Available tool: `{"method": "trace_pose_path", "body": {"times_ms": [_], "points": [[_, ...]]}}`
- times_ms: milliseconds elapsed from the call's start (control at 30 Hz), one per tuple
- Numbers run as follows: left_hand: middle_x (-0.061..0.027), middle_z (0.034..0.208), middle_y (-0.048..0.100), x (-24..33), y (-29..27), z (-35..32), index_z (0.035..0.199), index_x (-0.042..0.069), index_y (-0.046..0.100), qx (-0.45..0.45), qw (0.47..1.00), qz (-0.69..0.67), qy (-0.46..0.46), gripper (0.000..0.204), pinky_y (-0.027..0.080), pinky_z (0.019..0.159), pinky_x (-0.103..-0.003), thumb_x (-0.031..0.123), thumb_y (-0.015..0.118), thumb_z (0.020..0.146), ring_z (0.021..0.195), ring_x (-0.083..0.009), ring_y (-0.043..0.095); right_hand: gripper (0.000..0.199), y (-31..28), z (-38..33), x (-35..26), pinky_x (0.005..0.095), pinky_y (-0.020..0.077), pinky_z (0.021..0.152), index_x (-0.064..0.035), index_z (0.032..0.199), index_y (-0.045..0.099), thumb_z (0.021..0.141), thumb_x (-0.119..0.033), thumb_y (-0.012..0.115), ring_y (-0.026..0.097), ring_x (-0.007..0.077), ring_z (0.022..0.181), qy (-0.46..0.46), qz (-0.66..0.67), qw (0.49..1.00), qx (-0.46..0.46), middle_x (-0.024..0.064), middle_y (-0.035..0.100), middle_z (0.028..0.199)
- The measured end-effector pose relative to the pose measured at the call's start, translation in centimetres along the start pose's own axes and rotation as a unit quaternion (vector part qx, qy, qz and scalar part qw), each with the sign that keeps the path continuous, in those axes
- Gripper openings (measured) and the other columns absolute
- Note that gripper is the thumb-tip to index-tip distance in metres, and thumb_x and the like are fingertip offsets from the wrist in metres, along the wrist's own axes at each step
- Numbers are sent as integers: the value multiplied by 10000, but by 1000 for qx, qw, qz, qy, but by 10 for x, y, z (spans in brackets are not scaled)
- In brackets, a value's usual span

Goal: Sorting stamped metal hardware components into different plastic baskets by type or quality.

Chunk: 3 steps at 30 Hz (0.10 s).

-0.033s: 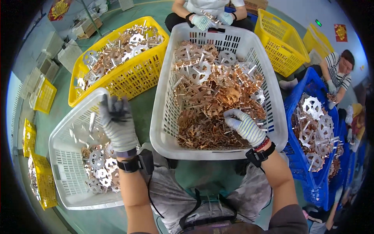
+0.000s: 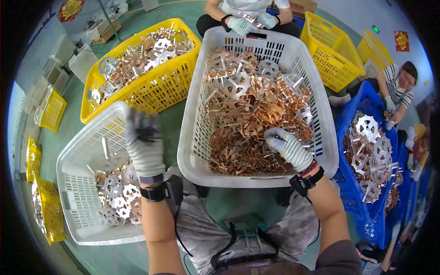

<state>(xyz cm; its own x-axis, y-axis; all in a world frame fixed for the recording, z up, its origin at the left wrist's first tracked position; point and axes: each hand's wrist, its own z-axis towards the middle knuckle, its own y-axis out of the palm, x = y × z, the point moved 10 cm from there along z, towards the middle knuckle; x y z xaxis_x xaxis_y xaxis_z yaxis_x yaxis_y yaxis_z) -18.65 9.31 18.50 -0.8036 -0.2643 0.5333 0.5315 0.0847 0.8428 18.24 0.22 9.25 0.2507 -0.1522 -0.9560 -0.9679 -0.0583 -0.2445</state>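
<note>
A large white basket (image 2: pixel 190 170) stands before me, heaped with copper-coloured and silvery toothed metal discs and rods (image 2: pixel 270 110). At its near right, my right hand (image 2: pixel 291 149), in a striped glove, rests on the heap with curled fingers. What these fingers hold, if anything, is hidden. My left hand (image 2: pixel 144 142), gloved with dark fingertips, hovers at the right rim of a second white basket (image 2: pixel 75 201). Its blurred fingers look stretched out, with nothing visible in them. Inside that basket lie silvery toothed discs (image 2: pixel 120 197), and a pale rod (image 2: pixel 106 149) stands up among them.
A full yellow crate (image 2: pixel 151 94) stands at the far left, another yellow crate (image 2: pixel 334 66) at the far right. Blue crates (image 2: pixel 362 201) with metal discs stand close on my right. Across the basket a co-worker's gloved hands (image 2: pixel 250 23) hold a metal piece.
My left hand has moved slightly right, away from the left basket's middle. The pale rod, blurred in the air beside it before, is now lower in that basket. My right hand has hardly moved.
</note>
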Motion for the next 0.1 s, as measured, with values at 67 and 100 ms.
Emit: {"method": "trace_pose_path", "body": {"times_ms": [67,100], "points": [[-24,819,589,-23,12,-16,1138,61,553,-37,995,60,-71,368,499,772,-322,213,699,836,729,-141,554,285,1,9,18,226,458,679,-46,1115,600,895,-228,597,527,59,747,40,42,998,-10,-27,588,883],[-24,819,589,-18,7,-15,1138,61,553,-31,996,55,-65,368,499,772,-322,213,699,836,729,-141,554,301,4,12,15,231,459,686,-44,1128,594,888,-226,607,525,70,759,34,31,999,-18,-14,585,888]]}}
